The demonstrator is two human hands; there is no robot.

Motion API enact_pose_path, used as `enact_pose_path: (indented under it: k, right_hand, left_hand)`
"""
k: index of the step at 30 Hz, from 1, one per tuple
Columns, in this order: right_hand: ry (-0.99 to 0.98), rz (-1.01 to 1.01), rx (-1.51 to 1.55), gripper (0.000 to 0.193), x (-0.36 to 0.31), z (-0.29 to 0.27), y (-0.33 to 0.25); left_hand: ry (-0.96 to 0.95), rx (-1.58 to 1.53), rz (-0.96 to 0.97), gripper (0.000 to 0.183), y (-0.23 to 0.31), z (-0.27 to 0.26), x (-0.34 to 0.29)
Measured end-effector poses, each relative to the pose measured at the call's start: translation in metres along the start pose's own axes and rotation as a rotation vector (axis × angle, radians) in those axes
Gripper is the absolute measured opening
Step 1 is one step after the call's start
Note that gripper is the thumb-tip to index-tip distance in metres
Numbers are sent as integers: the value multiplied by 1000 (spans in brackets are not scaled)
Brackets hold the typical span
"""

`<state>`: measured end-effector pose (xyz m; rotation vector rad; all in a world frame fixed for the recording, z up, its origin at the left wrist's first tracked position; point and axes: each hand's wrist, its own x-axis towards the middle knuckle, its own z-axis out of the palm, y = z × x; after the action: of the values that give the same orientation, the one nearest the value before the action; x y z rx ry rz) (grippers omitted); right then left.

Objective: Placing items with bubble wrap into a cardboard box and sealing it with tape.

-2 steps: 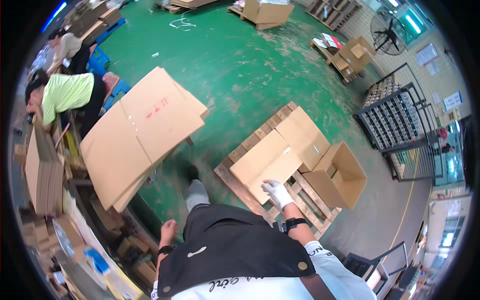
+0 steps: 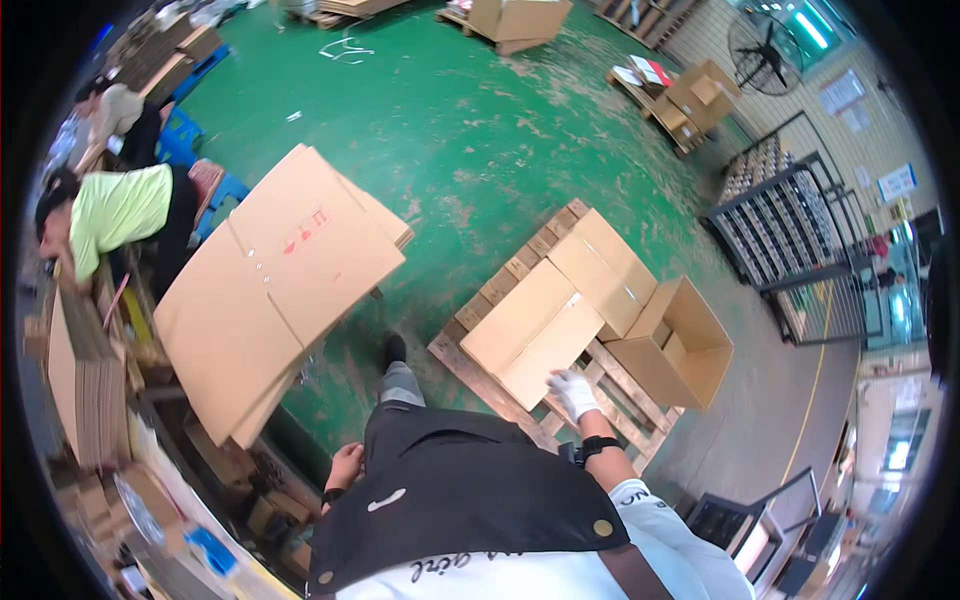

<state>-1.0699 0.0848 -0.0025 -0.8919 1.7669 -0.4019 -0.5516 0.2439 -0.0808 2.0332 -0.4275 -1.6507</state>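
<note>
My right hand [image 2: 573, 394], in a white glove, hangs with loosely bent fingers that hold nothing. It is over the near right edge of a closed cardboard carton [image 2: 535, 335] on a wooden pallet [image 2: 470, 318]; whether it touches the carton I cannot tell. My left hand [image 2: 346, 465] is bare and loosely closed beside my black apron [image 2: 450, 480], with nothing visible in it. Ahead of it is a stack of flattened cardboard boxes [image 2: 280, 290] with red print. On the same pallet, a second closed carton [image 2: 602, 270] and an open-topped box [image 2: 685, 345] stand side by side.
Two people work at the left, one in a bright yellow-green shirt [image 2: 120, 215]. Folded cardboard [image 2: 85, 390] stands near them. A wheeled metal rack [image 2: 780, 220] and a large fan [image 2: 765, 52] are at the right. Loaded pallets sit farther back on the green floor [image 2: 420, 130].
My right hand has shifted slightly right and nearer to me, toward the carton's edge. My left hand has moved a little closer to the apron. More of my dark shoe shows.
</note>
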Motion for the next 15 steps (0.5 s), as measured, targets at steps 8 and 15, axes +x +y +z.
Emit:
enact_pose_path:
  k: [8,15]
  right_hand:
    - [-183,47,-1292,21,-10,-13,64]
    - [106,-105,-462,28,67,72,-21]
  left_hand:
    - [310,464,284,41,169,-132,133]
    - [313,497,312,54,327,-83,204]
